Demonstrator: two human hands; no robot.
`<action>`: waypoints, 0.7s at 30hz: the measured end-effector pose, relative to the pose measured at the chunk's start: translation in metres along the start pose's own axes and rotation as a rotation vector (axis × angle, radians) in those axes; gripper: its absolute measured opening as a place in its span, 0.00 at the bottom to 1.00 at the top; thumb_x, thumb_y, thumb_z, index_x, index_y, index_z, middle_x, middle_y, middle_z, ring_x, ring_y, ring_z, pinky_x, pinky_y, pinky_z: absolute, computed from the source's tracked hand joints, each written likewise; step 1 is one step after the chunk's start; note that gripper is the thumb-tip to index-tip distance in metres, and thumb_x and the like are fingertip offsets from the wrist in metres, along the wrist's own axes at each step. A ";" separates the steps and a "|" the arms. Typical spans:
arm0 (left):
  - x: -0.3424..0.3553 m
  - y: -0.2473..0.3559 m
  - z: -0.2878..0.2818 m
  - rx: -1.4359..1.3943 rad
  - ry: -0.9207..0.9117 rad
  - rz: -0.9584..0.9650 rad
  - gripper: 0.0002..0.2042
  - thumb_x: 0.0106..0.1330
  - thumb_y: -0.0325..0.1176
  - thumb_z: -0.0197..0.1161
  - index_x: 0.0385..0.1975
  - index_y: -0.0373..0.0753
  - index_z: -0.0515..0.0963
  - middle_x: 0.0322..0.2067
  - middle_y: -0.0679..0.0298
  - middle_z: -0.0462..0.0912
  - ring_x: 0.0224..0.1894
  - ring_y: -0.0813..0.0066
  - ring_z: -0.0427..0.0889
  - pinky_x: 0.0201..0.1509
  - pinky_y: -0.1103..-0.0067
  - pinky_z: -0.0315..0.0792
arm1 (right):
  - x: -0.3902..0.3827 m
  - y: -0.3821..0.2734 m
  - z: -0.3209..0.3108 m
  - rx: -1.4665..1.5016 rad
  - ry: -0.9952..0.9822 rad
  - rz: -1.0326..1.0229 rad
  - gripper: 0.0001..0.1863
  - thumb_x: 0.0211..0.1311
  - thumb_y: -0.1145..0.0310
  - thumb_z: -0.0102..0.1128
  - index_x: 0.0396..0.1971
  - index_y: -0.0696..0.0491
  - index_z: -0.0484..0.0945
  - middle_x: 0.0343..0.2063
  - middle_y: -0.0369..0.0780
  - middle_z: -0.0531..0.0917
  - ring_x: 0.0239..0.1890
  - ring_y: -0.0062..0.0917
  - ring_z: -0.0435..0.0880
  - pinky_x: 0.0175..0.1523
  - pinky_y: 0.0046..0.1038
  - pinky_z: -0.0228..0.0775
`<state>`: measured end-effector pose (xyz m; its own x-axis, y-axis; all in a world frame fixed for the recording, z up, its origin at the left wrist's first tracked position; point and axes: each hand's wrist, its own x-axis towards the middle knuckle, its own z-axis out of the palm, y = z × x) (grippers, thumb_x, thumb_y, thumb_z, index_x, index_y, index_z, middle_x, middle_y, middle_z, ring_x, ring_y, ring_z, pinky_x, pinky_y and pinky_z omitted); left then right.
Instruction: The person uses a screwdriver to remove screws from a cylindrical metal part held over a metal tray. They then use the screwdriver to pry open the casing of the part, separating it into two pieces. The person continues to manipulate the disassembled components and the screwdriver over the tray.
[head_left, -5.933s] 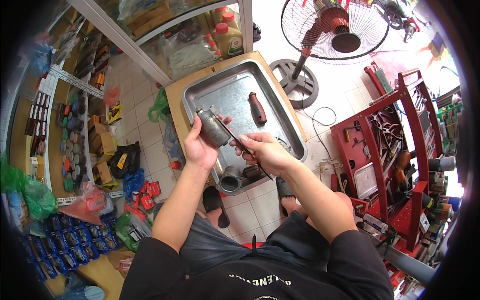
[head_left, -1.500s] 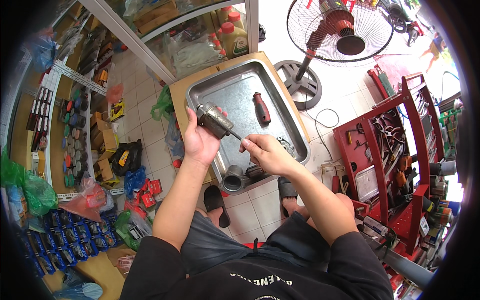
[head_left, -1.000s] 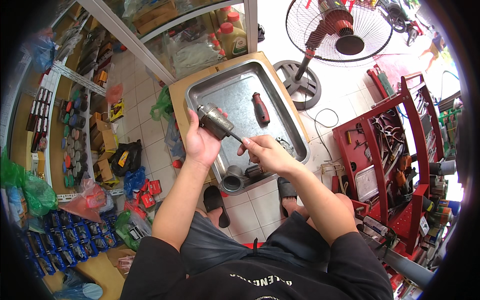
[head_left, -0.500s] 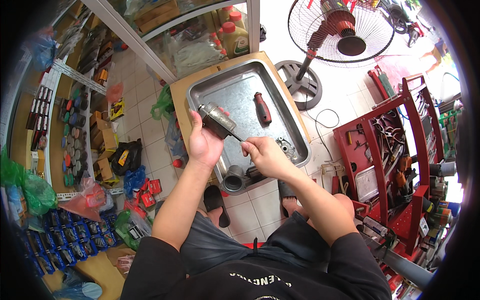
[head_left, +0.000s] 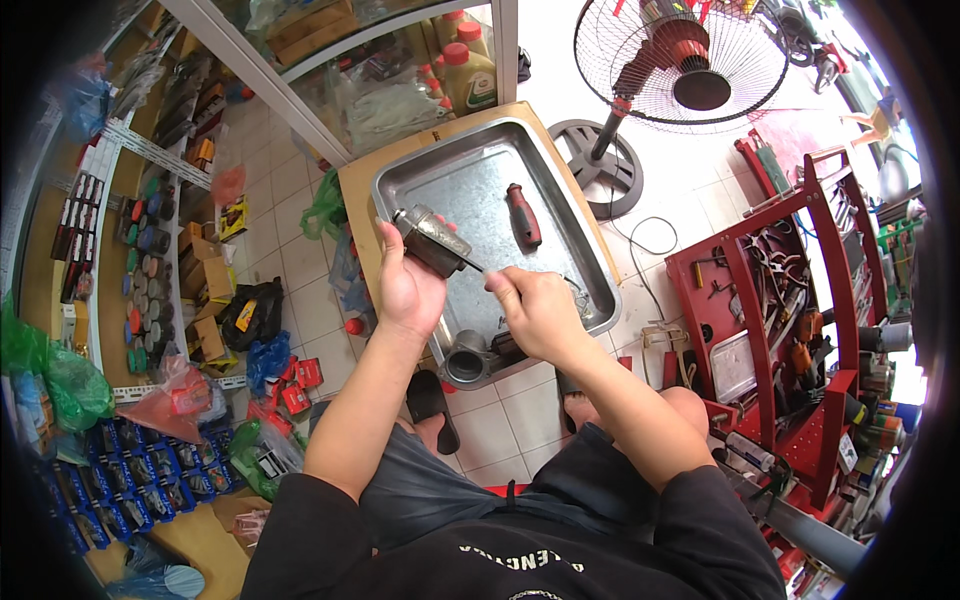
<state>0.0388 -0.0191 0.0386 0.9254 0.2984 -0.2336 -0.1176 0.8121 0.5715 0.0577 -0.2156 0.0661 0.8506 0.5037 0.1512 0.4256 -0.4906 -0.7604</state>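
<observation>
My left hand (head_left: 410, 292) is wrapped around a scuffed grey metal cylinder (head_left: 432, 243), which looks like a small motor housing, and tilts it above the metal tray (head_left: 455, 180). From the cylinder's lower right end a thin dark rod (head_left: 474, 263) reaches toward my right hand (head_left: 542, 315). My right thumb and fingers are pinched on the rod's outer end, hiding its tip. In the tray, beyond my right hand, lies a red and black tool handle (head_left: 524, 216). A grey metal part with a round opening (head_left: 466, 362) sits in the near corner.
Cardboard (head_left: 357, 195) lies under the tray. A glass cabinet (head_left: 400, 90) stands behind it, with a fan (head_left: 690, 80) at far right. A red tool rack (head_left: 740, 320) is on the right. Stocked shelves (head_left: 145, 250) line the left.
My right hand has shifted slightly up and to the right, its fingers more curled, now covering more of the small metal casting in the tray. My left hand and the cylinder have hardly moved.
</observation>
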 end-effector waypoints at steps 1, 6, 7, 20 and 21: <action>0.000 0.001 0.000 0.009 -0.012 -0.001 0.34 0.76 0.64 0.45 0.59 0.34 0.72 0.54 0.55 0.79 0.61 0.58 0.75 0.69 0.59 0.68 | 0.001 0.005 0.002 0.165 -0.070 0.107 0.21 0.76 0.57 0.55 0.27 0.58 0.81 0.20 0.46 0.82 0.19 0.40 0.82 0.30 0.45 0.72; 0.000 0.005 0.003 0.021 -0.034 -0.021 0.34 0.76 0.64 0.45 0.59 0.35 0.72 0.54 0.55 0.79 0.60 0.58 0.76 0.69 0.59 0.68 | 0.008 0.019 -0.005 0.789 -0.399 0.583 0.19 0.76 0.57 0.57 0.36 0.60 0.85 0.23 0.35 0.80 0.22 0.18 0.74 0.25 0.25 0.65; -0.001 0.006 0.003 0.017 -0.035 -0.029 0.34 0.77 0.64 0.45 0.59 0.35 0.72 0.54 0.55 0.79 0.60 0.58 0.76 0.69 0.59 0.69 | 0.010 0.015 -0.009 0.866 -0.448 0.663 0.18 0.76 0.58 0.58 0.37 0.60 0.85 0.23 0.34 0.81 0.23 0.16 0.74 0.24 0.23 0.63; -0.008 0.006 0.016 0.164 -0.197 0.113 0.27 0.77 0.59 0.48 0.62 0.43 0.69 0.55 0.55 0.78 0.59 0.58 0.78 0.66 0.59 0.72 | 0.004 0.014 0.003 0.856 -0.319 0.507 0.14 0.72 0.62 0.66 0.39 0.60 0.82 0.25 0.32 0.81 0.24 0.11 0.75 0.27 0.16 0.63; -0.007 0.008 0.016 0.176 -0.202 0.123 0.27 0.77 0.59 0.49 0.62 0.43 0.69 0.55 0.55 0.79 0.59 0.58 0.78 0.66 0.59 0.72 | 0.006 0.016 0.002 0.973 -0.359 0.537 0.14 0.72 0.62 0.65 0.40 0.60 0.82 0.25 0.33 0.82 0.24 0.12 0.76 0.28 0.17 0.63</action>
<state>0.0373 -0.0222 0.0575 0.9632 0.2689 -0.0035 -0.1848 0.6711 0.7179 0.0691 -0.2196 0.0533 0.6467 0.6459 -0.4057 -0.5111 -0.0278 -0.8590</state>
